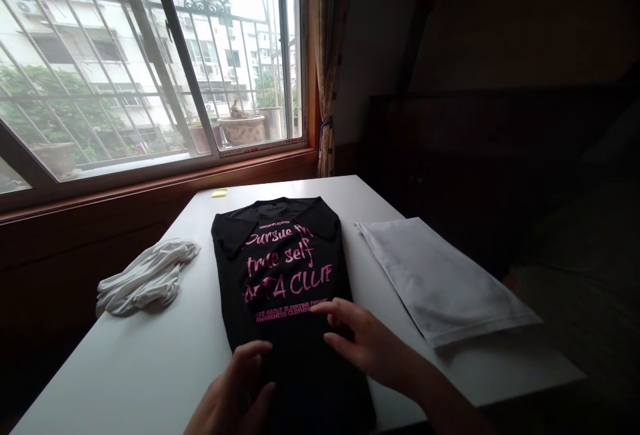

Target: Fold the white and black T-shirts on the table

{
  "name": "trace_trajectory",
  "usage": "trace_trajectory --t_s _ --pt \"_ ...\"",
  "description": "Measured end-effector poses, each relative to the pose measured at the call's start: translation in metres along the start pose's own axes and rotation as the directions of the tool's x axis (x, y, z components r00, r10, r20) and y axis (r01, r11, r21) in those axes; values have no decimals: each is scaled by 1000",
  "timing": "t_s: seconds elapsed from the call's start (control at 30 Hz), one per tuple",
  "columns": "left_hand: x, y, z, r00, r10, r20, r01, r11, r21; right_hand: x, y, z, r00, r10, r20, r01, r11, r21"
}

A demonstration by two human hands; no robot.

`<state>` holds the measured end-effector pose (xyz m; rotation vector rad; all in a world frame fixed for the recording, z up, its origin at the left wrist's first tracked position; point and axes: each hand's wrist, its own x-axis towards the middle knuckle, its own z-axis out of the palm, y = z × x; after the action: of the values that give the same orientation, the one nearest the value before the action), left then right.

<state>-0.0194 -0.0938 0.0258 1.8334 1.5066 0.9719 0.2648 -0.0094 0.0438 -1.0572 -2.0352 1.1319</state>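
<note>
A black T-shirt (295, 348) with pink lettering lies front up on the white table (150, 368). Its sides run nearly straight, and both sleeves lie inward over the upper part. My left hand (235, 388) is over the lower left of the shirt, thumb and forefinger apart. Over the lower right, my right hand (363, 338) has its fingers loosely bent and parted, the forefinger near the lowest line of print. Neither hand holds anything; whether the fingertips touch the cloth I cannot tell.
To the left lies a crumpled white cloth (147, 275). A flat, folded pale grey cloth (445, 282) is on the right, partly past the table edge. A yellow sticky note (219, 193) sits at the far edge, below a window (150, 55) with a curtain (330, 75).
</note>
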Motion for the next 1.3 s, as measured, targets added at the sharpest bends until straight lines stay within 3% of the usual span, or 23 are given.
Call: trace_trajectory --t_s 0.07,0.17,0.3,0.4,0.47,0.57,0.67,0.8,1.0,1.13,1.3 --pt "23 6 23 994 88 60 -90 996 19 15 8 18 998 -30 62 29 999 20" --pt "47 9 46 987 127 98 -130 991 26 33 24 37 982 -99 162 85 992 88" --pt "54 8 51 978 98 182 -103 995 14 47 44 48 949 -262 174 240 961 140" --pt "53 13 32 948 106 299 -111 994 1 47 54 48 943 -288 167 274 957 97" --pt "59 10 11 942 109 317 -123 992 23 43 56 47 952 -267 152 262 964 55" --pt "88 -15 -25 974 133 184 -161 976 147 32 52 44 961 -243 134 244 970 10" --pt "135 -61 -49 975 203 91 -222 899 377 21 42 39 966 -219 141 225 974 -26" --pt "198 -113 -61 971 212 110 -234 749 620 6 24 27 965 -186 183 199 979 -52" --pt "258 -143 -62 970 66 234 -224 624 749 -17 -1 0 969 -94 228 111 992 -61" --pt "271 -154 -69 975 -4 224 -182 566 804 -30 -15 -31 979 -20 205 42 994 -101" --pt "260 -155 -90 979 -17 203 -163 536 829 -42 -23 -85 992 33 123 -13 988 -155"
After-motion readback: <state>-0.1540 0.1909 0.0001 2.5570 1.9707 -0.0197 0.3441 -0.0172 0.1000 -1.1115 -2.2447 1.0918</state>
